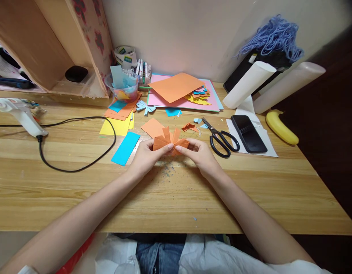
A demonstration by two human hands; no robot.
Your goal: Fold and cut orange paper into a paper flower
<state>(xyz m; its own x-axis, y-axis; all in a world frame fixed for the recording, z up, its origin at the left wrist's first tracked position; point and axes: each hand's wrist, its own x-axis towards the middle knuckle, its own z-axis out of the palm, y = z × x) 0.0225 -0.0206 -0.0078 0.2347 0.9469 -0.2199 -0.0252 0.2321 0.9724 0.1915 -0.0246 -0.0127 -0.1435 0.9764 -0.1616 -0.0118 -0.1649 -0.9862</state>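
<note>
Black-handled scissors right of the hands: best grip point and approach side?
Take the black-handled metal scissors by the two handle loops, which lie at the near end, toward the wooden table edge. Come from the near right with the right hand, which is closest. The closed blades point up-left toward the scraps, so the handles are the open, safe end. Both hands now pinch the orange folded paper piece.

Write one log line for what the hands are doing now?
left hand: holds folded orange paper | right hand: holds same paper | nearby: scissors, blue strip | surface: wooden table

Orange folded paper piece (pixel 170 141); blue paper strip (pixel 125 148); yellow banana (pixel 281 127); black-handled scissors (pixel 221 138); black phone (pixel 248 133); pink sheet (pixel 164 99); blue-purple yarn (pixel 274 38).
</note>
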